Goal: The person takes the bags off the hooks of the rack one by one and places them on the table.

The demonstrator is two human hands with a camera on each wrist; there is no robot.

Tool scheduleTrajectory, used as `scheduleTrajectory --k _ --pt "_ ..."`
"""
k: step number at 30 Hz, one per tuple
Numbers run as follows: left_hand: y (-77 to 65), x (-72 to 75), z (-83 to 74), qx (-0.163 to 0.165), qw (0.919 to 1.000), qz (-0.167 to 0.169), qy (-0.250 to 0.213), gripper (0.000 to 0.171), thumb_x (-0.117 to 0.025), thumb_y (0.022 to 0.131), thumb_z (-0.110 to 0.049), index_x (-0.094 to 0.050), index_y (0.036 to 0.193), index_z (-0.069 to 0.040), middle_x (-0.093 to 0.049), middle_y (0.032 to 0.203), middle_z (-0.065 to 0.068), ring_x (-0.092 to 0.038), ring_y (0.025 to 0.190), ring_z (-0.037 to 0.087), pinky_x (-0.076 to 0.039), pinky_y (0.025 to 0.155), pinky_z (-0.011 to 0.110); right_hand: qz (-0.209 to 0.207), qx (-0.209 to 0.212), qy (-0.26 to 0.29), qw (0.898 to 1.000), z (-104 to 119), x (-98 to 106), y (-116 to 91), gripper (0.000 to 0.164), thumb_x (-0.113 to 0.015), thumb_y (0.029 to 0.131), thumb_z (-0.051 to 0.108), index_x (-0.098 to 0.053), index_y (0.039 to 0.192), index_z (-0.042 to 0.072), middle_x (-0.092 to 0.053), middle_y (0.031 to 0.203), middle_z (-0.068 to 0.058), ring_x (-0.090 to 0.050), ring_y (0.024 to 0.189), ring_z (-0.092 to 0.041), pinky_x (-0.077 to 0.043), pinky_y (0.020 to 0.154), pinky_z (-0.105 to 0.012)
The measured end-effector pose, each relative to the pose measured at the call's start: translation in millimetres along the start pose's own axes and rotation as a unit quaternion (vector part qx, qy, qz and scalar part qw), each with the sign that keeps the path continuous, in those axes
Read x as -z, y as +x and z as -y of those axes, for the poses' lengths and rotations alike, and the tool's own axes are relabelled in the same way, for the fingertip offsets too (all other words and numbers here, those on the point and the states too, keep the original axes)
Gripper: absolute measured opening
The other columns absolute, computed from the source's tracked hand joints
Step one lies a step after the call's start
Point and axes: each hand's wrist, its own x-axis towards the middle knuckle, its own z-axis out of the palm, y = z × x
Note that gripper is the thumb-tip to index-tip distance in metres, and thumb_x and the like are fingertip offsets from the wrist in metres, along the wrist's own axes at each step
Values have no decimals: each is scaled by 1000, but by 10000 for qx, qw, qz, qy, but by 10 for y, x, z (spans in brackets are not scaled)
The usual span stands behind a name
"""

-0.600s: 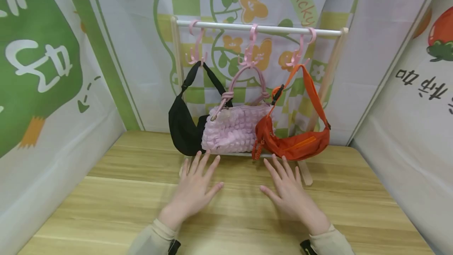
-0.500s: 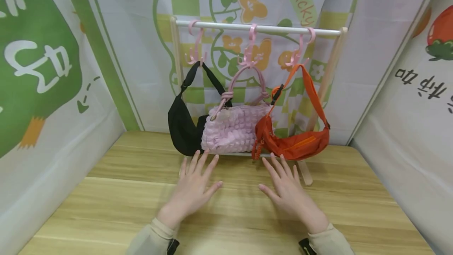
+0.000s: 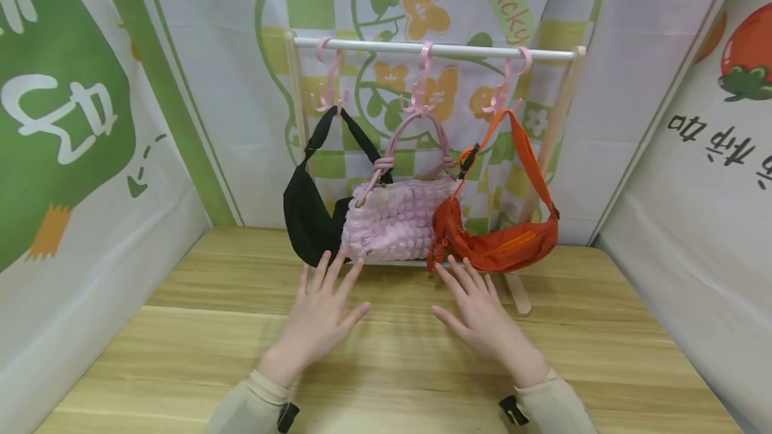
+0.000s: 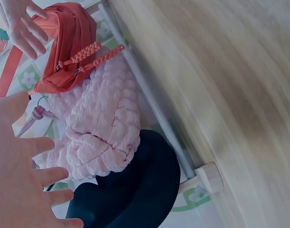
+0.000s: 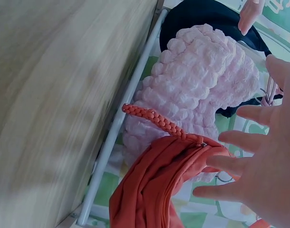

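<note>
Three bags hang from pink hooks (image 3: 425, 79) on a small rack: a black shoulder bag (image 3: 307, 213) at left, a pink bubble-textured handbag (image 3: 398, 220) in the middle and an orange-red crossbody bag (image 3: 506, 246) at right. My left hand (image 3: 319, 313), fingers spread, is in front of the black and pink bags and holds nothing. Likewise spread, my right hand (image 3: 479, 317) is in front of the orange-red bag. Both wrist views show the fingers apart from one another; whether any fingertip touches a bag I cannot tell.
The rack has a white top rail (image 3: 458, 51) and wooden side posts (image 3: 561, 112), and it stands at the back of a wooden table (image 3: 386, 367). Printed fabric (image 3: 211, 72) encloses the table at the back and both sides.
Both hands have shifted slightly left and up in the head view, fingers still spread. The whole scene also slides a little left as the head camera moves. The bags hang as before.
</note>
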Motion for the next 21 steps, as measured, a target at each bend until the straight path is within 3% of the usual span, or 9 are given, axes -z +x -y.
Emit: scheduleTrajectory --k 9,21 --pt "11 35 59 95 10000 11 14 69 -51 93 -51 -29 150 -19 -17 158 13 -13 144 38 -11 111 65 -393 630 108 9972 21 2 113 62 -55 94 41 -38 145 11 -38 149 -16 -38 133 -39 -35 106 -55" --pt "9 62 157 150 9999 -50 -41 69 -51 93 -52 -28 150 -21 -16 158 11 -10 145 35 -9 112 64 -355 631 582 9957 123 46 258 53 -55 95 38 -45 141 13 -44 144 -10 -43 131 -30 -39 106 -47"
